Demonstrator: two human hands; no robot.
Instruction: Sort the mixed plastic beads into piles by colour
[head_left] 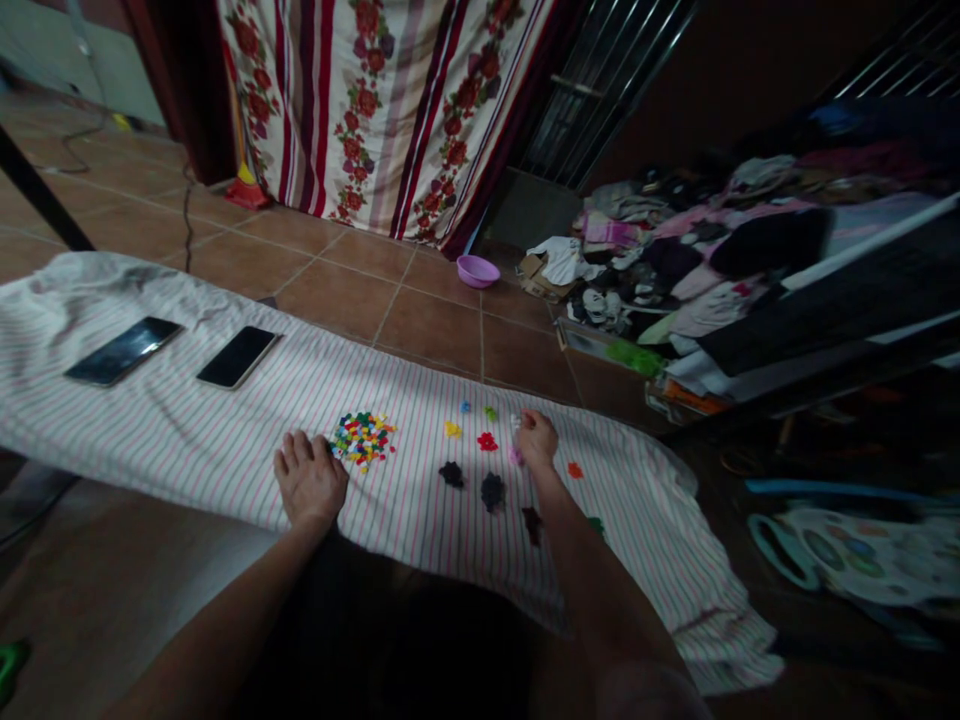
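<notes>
My left hand (310, 474) lies flat with its fingers apart on the striped cloth, beside a mixed heap of small coloured beads (363, 440). My right hand (537, 437) is closed in a pinch above small white pieces (515, 421) and a pink cluster (516, 456); what its fingertips hold, if anything, is too small to make out. Single-colour clusters lie around it: blue (465, 407), light green (490, 413), yellow (452, 429), red (487, 441), black (451, 474), dark grey (492, 491), dark brown (532, 524), orange (575, 469). A green cluster (596, 525) is partly hidden by my right forearm.
The striped cloth (405, 500) covers a long narrow surface. Toward its left end lie a tablet (124, 351) and a phone (238, 357). On the tiled floor beyond stands a purple basin (478, 271). Piled clothes (697, 240) fill the right side, behind a dark bar.
</notes>
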